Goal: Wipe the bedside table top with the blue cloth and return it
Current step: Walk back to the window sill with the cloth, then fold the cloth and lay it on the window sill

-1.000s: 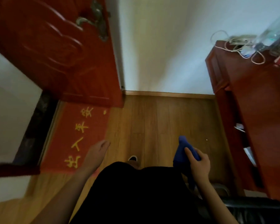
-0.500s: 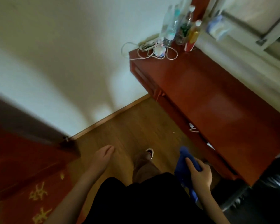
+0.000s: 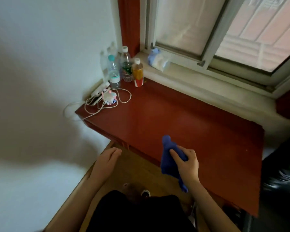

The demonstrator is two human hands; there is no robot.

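A red-brown bedside table (image 3: 182, 121) stands under the window, its top mostly bare. My right hand (image 3: 187, 163) grips a bunched blue cloth (image 3: 168, 156) over the table's front edge; the cloth hangs down past the edge, and I cannot tell whether it touches the top. My left hand (image 3: 106, 160) hovers above the wooden floor to the left of the table, fingers loosely apart and holding nothing.
Several plastic bottles (image 3: 124, 67) stand in the table's far left corner. A white power strip with tangled cables (image 3: 105, 97) lies in front of them. A pale bag (image 3: 157, 58) rests on the window sill. A dark chair (image 3: 281, 173) sits at the right.
The view has swung right from the red door and floor to the table and window. My right hand with the blue cloth has come up over the table's front edge.
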